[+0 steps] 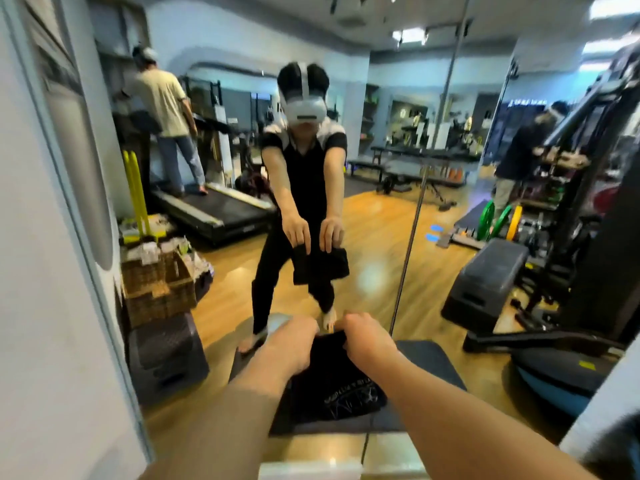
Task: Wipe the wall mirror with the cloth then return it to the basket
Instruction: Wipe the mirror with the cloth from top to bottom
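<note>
Low in the centre of the frame, the left hand (289, 341) and right hand (369, 337) each curl their fingers round the top edge of the black cloth (334, 379) before the wall mirror (381, 244), so wiping seems in hand; next, sweep the glass, then carry it to the basket (157, 289) at left.

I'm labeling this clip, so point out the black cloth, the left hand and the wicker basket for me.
black cloth (332, 379): head view, on the hanging middle of the fabric.
left hand (291, 339): head view, on the back of the hand gripping the cloth's top edge.
wicker basket (156, 292): head view, on its woven side, seen in the mirror.
</note>
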### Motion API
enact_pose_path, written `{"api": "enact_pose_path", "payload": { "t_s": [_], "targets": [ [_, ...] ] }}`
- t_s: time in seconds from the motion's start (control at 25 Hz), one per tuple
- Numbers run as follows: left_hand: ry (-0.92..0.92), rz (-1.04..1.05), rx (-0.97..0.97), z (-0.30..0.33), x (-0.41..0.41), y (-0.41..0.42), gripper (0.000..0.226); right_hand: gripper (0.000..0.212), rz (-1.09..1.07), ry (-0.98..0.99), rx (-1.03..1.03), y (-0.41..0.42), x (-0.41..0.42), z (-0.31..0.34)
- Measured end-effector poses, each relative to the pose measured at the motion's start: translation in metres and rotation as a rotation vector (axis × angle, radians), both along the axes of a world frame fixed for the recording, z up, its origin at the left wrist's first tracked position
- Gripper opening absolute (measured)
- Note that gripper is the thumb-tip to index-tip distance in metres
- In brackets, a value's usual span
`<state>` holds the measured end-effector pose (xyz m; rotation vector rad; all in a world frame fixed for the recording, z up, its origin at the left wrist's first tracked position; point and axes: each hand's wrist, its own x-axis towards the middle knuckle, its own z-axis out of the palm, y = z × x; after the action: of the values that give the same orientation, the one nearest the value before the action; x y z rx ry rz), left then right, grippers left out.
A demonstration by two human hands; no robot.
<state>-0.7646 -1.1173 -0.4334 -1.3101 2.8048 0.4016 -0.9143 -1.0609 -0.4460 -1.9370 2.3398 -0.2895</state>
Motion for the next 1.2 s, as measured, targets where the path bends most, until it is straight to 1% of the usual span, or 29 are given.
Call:
{"api": "enact_pose_path", "payload": {
  "t_s": [0.08,0.12,0.24,0.32,0.4,0.52,0.68,0.84,0.92,1.04,1.12,1.2],
  "targets": [
    [0.019,0.019,-0.040,0.097,-0.017,0.028,0.028,0.029,0.044,0.031,-0.062,0.020,-0.020,0.095],
    [0.058,0.028,-0.084,0.149,-0.026,0.042,0.028,0.028,0.057,0.050,-0.098,0.032,-0.032,0.150],
    [0.155,0.004,-0.235,0.285,-0.045,0.086,0.014,0.032,0.077,0.090,-0.197,0.075,-0.060,0.295],
    [0.196,-0.012,-0.291,0.359,-0.054,0.106,0.012,0.033,0.086,0.100,-0.285,0.097,-0.069,0.373],
    [0.231,-0.031,-0.366,0.415,-0.058,0.117,0.017,0.032,0.105,0.162,-0.364,0.113,-0.073,0.430],
    [0.250,-0.069,-0.463,0.468,-0.054,0.127,0.019,0.031,0.089,0.162,-0.470,0.136,-0.069,0.479],
    [0.269,-0.117,-0.581,0.508,-0.047,0.137,0.025,0.032,0.063,0.163,-0.576,0.151,-0.060,0.511],
    [0.325,-0.125,-0.632,0.538,-0.058,0.123,0.018,0.029,0.000,0.140,-0.672,0.147,-0.063,0.535],
    [0.387,-0.119,-0.654,0.557,-0.077,0.113,0.019,0.029,-0.046,0.111,-0.749,0.138,-0.078,0.551],
    [0.524,-0.169,-0.708,0.596,-0.120,0.099,0.018,0.027,-0.107,0.093,-0.900,0.120,-0.115,0.588],
    [0.656,-0.207,-0.805,0.622,-0.153,0.091,0.012,0.027,-0.140,0.090,-1.012,0.099,-0.146,0.620],
    [0.746,-0.198,-0.923,0.655,-0.191,0.072,0.015,0.029,-0.149,0.063,-1.153,0.071,-0.180,0.659]
  ]
}}
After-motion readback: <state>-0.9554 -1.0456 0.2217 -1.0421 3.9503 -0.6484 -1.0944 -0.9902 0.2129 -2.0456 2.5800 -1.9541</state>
